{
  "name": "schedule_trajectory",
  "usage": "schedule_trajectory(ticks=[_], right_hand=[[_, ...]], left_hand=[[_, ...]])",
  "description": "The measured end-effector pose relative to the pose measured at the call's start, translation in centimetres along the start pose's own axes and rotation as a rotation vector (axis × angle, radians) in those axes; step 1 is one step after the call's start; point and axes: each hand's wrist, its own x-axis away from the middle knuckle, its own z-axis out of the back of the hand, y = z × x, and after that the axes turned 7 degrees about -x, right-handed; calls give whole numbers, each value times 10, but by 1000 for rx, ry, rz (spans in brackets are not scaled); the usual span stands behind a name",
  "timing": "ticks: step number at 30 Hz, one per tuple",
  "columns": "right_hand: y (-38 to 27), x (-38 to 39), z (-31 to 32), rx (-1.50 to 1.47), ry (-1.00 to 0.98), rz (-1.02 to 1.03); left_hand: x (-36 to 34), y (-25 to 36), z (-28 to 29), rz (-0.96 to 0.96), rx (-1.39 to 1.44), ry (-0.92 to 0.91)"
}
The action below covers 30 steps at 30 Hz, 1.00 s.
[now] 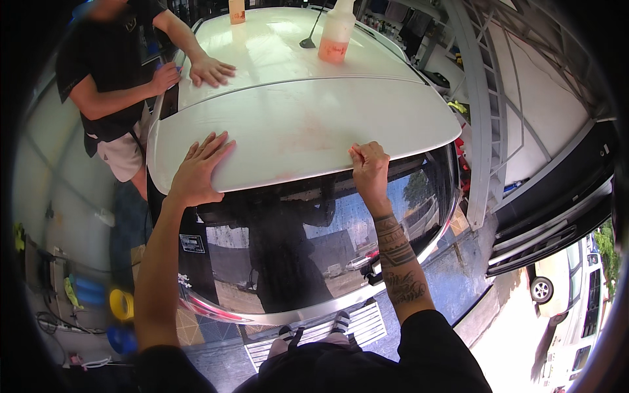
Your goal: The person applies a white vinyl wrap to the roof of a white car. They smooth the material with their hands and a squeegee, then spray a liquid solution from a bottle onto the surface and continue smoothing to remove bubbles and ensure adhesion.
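Note:
My left hand (200, 171) lies open on the left part of a white car's rear spoiler (275, 134), fingers spread and thumb at its lower edge. Farther right, my right hand (370, 164) is closed at the rear edge of the spoiler, just above the rear window (295, 249). A small orange-pink bit shows at its fingertips, but what it is I cannot make out. Faint pinkish smears mark the spoiler's surface between my hands.
A spray bottle (335, 36) with pinkish liquid and a dark antenna (307, 43) stand on the roof (262, 56), with a cup-like container (236, 12) farther off. At left, a person (111, 85) rests one hand on the roof. A white step (314, 337) is under my feet.

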Motion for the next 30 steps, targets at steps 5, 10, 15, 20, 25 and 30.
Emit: schedule_trajectory(ticks=[5, 10, 15, 20, 25, 30], right_hand=[[-49, 26, -50, -53, -57, 163], [3, 1, -5, 75, 51, 38], [-40, 22, -50, 21, 60, 122], [13, 6, 1, 128, 191, 47], [-45, 39, -47, -40, 278, 117], [-19, 33, -18, -42, 416, -7]], left_hand=[[3, -6, -3, 15, -18, 2], [-7, 2, 0, 11, -14, 3], [-3, -6, -1, 7, -33, -28], [1, -6, -2, 8, -27, 13], [-9, -3, -4, -12, -28, 6], [0, -6, -2, 4, -27, 10]])
